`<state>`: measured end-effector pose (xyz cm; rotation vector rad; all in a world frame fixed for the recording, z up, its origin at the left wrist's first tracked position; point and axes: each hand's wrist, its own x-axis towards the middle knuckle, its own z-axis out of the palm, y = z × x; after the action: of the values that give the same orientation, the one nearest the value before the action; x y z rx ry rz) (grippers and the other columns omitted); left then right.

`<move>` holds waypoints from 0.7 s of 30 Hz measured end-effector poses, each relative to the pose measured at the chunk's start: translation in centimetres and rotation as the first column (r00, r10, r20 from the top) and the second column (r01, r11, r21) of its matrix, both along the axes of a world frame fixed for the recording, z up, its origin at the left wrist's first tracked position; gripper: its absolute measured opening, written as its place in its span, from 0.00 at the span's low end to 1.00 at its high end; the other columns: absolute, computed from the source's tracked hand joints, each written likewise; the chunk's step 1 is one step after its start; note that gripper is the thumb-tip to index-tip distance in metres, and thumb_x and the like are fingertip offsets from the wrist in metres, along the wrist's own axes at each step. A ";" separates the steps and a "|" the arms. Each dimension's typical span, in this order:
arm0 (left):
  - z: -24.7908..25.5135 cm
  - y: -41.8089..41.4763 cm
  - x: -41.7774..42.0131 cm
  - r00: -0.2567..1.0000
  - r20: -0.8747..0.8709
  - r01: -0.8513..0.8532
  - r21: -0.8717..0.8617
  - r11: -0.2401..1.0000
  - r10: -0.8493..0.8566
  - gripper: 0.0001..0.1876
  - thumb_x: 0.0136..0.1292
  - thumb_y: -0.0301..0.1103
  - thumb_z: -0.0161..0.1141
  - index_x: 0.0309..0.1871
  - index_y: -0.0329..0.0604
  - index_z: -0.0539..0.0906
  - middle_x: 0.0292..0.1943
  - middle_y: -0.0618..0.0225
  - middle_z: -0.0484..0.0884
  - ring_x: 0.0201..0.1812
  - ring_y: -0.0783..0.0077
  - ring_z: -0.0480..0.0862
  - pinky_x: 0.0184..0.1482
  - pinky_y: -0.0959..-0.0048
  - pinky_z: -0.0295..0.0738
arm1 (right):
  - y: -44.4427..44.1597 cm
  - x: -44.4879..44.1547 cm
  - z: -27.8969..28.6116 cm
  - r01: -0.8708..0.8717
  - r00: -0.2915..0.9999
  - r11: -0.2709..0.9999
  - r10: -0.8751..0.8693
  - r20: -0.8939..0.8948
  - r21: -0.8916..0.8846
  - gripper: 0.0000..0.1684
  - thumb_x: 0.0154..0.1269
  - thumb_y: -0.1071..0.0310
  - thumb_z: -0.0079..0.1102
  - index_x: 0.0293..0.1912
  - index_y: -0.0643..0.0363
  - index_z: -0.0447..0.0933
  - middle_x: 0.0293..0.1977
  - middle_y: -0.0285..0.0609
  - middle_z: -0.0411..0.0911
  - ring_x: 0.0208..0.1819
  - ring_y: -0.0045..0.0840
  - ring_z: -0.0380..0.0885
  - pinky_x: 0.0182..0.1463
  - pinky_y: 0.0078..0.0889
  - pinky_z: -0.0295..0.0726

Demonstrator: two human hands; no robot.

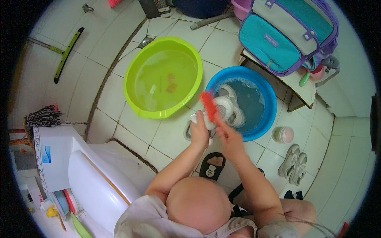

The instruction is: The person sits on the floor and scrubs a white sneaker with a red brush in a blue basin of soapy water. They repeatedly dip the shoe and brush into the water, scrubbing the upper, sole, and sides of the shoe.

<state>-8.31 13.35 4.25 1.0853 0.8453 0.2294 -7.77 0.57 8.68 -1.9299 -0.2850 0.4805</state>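
Note:
My left hand [199, 131] grips a white shoe [223, 107] at its heel end, with the shoe's front over the rim of a blue plastic basin [270, 102]. My right hand [228, 137] holds a red brush [209, 106], blurred, against or just above the shoe. Another white shoe [237, 117] lies partly in the cloudy, sudsy water of the blue basin; the held shoe hides part of it. Beside it on the left stands a green plastic basin [163, 114] with water and a printed pattern on its bottom.
A teal and purple backpack [269, 44] rests on a low bench [294, 86]. A jar [282, 134] and a pair of light shoes [293, 165] stand at right on the tiled floor. At left are a toilet [98, 184], a mop [44, 116] and a green squeegee [68, 55].

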 end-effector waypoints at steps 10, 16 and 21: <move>1.0 -0.5 0.3 0.998 0.038 -0.058 0.019 0.998 0.058 0.25 0.78 0.53 0.42 0.54 0.39 0.76 0.42 0.63 0.82 0.41 0.71 0.80 0.41 0.72 0.75 | 0.6 -1.0 -0.7 -0.073 0.995 0.995 0.078 0.066 -0.069 0.30 0.76 0.61 0.46 0.73 0.33 0.58 0.41 0.60 0.81 0.41 0.52 0.81 0.45 0.47 0.78; -1.5 1.3 -0.1 0.995 -0.020 -0.100 -0.059 0.993 0.099 0.24 0.77 0.55 0.41 0.47 0.41 0.76 0.39 0.64 0.81 0.38 0.70 0.80 0.41 0.70 0.76 | 2.0 -1.0 -0.1 -0.155 0.988 0.978 0.154 -0.019 -0.141 0.29 0.75 0.60 0.47 0.73 0.33 0.59 0.39 0.60 0.80 0.41 0.52 0.80 0.43 0.50 0.77; 0.2 2.7 0.6 0.980 0.045 -0.152 -0.476 0.866 0.196 0.24 0.76 0.56 0.44 0.47 0.42 0.76 0.37 0.65 0.79 0.35 0.70 0.80 0.37 0.70 0.76 | -0.1 -3.3 -1.9 -0.131 0.988 0.983 0.140 0.069 -0.126 0.29 0.74 0.63 0.48 0.72 0.39 0.61 0.43 0.58 0.80 0.44 0.50 0.80 0.48 0.44 0.77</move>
<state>-7.72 16.01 4.48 0.5360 0.8600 0.2083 -11.07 0.49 6.77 -2.0587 -0.4490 0.5228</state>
